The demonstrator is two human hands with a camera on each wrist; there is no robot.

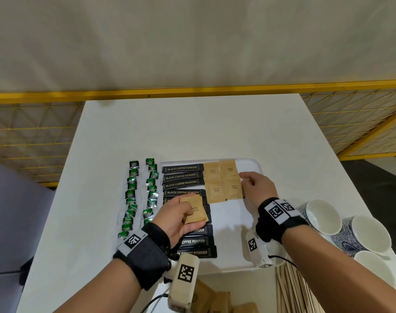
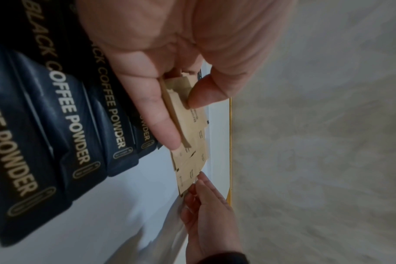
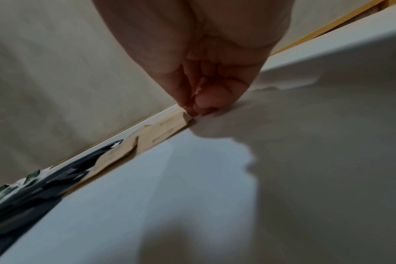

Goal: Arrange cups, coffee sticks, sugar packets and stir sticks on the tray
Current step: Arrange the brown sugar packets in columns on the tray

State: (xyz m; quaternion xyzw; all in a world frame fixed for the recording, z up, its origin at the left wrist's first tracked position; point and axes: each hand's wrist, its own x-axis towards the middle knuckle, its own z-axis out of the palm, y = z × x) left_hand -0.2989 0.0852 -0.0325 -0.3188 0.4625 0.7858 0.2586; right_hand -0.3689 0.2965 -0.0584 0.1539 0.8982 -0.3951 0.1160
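A white tray [image 1: 228, 222] lies on the table. Black coffee sticks [image 1: 182, 176] fill its left side in a column. Several brown sugar packets [image 1: 215, 188] lie flat in a block at its far middle. My left hand [image 1: 192, 219] hovers over the coffee sticks [image 2: 79, 125] and grips a small stack of sugar packets [image 1: 196, 211] between thumb and fingers [image 2: 161, 125]. My right hand [image 1: 244, 178] is at the right edge of the laid block. Its thumb and fingertips [image 3: 192, 110] pinch the corner of the rightmost sugar packet [image 3: 167, 128].
Blue-patterned white cups [image 1: 323, 215] lie at the tray's right, with wooden stir sticks [image 1: 291, 290] at the near right. Two rows of small green packets [image 1: 131, 188] run along the tray's left. More sugar packets [image 1: 215, 299] sit at the near edge. A yellow mesh fence stands behind.
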